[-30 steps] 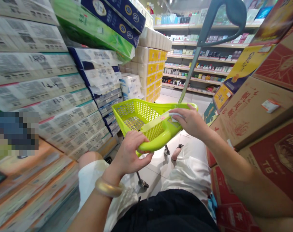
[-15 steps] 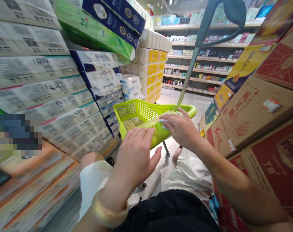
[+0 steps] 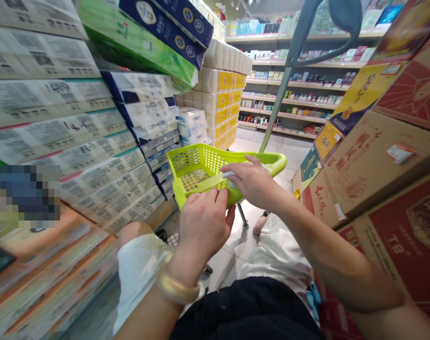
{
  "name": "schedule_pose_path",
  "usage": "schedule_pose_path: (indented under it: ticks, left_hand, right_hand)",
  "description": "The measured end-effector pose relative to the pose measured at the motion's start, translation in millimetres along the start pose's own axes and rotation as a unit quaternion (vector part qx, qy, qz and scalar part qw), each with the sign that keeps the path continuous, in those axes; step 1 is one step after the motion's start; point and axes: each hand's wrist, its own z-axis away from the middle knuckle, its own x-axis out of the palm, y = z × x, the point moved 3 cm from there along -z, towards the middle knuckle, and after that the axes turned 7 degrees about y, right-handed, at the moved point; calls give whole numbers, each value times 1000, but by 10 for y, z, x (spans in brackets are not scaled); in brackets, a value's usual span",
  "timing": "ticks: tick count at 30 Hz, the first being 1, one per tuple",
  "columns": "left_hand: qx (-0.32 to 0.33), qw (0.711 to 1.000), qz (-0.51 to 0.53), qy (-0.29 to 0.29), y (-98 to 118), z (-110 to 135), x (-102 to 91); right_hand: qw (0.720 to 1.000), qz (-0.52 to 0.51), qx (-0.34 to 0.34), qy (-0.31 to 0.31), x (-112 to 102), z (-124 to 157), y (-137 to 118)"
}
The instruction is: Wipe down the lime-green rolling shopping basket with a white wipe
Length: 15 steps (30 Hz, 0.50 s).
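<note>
A lime-green plastic basket (image 3: 177, 188) with perforated sides is in front of my knees, its narrow end pointing right. My left hand (image 3: 205, 219) has its fingers curled over the basket's near rim, with the thumb bent down below it. Over the basket's right part lies my right hand (image 3: 256, 183), palm down. Its fingers press on a flat white piece (image 3: 229, 174), perhaps a cloth or tissue, mostly covered by the hand. The part of the basket under both palms is hidden.
A grey pole (image 3: 277, 111) with a looped handle rises behind the basket. Stacked paper packs (image 3: 94, 137) line the left side, and cardboard cartons (image 3: 374, 165) stand close on the right. Stocked shelves (image 3: 293, 85) are at the back.
My left hand has moved forward onto the near rim, and its fingers have curled in. My right hand has slid a little left with the white piece.
</note>
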Motion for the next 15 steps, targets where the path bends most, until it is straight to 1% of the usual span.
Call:
schedule_pose_path:
  ticks: [2,6,8,10,13,15]
  left_hand:
    - [-2,1000,-1,-1,-13,4,-5]
    - [-2,1000,8,13,-42,28,-13]
    - [0,1000,7,20,-51,36,-9]
    - [2,1000,3,23,-57,35,-2]
    - [7,1000,-7,22,-65,23,4]
    - [9,1000,-9,20,-71,18,5]
  right_hand:
    - [1000,11,4,-10,20,-79,10]
    - [995,46,75,-42,-5,-198,218]
    - [993,59,85,-58,-15,-233,251]
    - [993,63,68,-77,-4,-257,182]
    - [992,47,8,-118,43,-301,-22]
    - [987,42,-19,-151,68,-354,-107]
